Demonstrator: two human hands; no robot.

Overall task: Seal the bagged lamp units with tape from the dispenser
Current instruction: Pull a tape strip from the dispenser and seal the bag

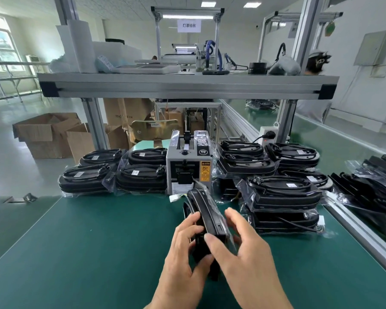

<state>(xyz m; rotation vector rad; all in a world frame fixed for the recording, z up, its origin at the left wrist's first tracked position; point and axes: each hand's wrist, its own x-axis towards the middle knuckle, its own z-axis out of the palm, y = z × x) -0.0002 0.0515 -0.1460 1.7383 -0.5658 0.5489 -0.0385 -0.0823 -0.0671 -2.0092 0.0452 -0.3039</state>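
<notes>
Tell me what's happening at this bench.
A person holds one bagged lamp unit on edge with both hands, just in front of the tape dispenser on the green bench. The left hand grips its left side; the right hand pinches the right. More bagged units lie stacked on either side of the dispenser. No tape shows in either hand.

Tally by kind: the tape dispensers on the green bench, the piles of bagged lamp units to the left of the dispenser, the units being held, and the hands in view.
Tape dispenser: 1
Piles of bagged lamp units left of it: 4
Held bagged lamp unit: 1
Hands, left hand and right hand: 2
Total: 8
</notes>
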